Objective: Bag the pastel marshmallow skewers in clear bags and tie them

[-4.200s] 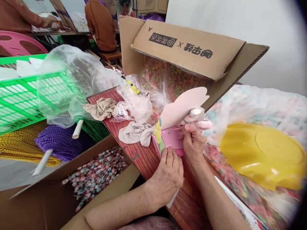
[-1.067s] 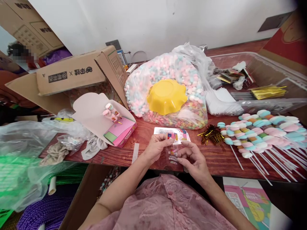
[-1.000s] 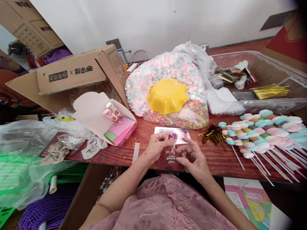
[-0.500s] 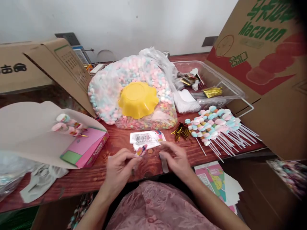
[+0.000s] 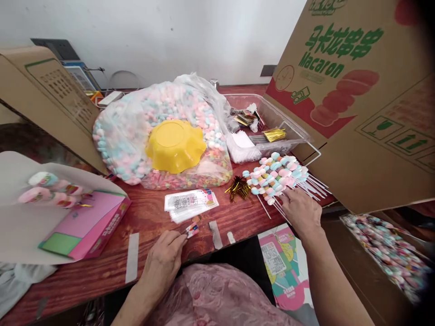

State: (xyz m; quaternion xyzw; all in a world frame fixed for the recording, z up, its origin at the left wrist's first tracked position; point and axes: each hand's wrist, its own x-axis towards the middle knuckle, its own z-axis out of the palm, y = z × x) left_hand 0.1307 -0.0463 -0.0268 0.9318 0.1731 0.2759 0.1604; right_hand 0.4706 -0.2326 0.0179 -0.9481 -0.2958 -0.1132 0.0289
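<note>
Near the table's front edge, my left hand (image 5: 165, 258) is closed on a small clear plastic bag (image 5: 192, 230) with a colourful print; most of the bag is hidden under the fingers. My right hand (image 5: 302, 212) reaches into the pile of marshmallow skewers (image 5: 275, 174), its fingers pressed together on a skewer's stick; the fingertips are partly hidden. Pink, blue and white marshmallows are threaded on white sticks. Beyond my left hand lies a stack of flat printed bags (image 5: 190, 203). Gold twist ties (image 5: 239, 188) lie in a bunch beside the skewers.
A large bag of marshmallows (image 5: 118, 117) carries an upturned yellow bowl (image 5: 175, 147). Behind the skewers stands a clear plastic bin (image 5: 292, 127). Cardboard boxes rise at the right (image 5: 340, 113) and left (image 5: 50, 99). A pink box (image 5: 108, 226) sits at left. Wrapped skewers (image 5: 384, 253) lie lower right.
My right hand has moved right, from near the small bag to the skewers. My left hand has stayed near the front edge with the bag. The view has turned to the right.
</note>
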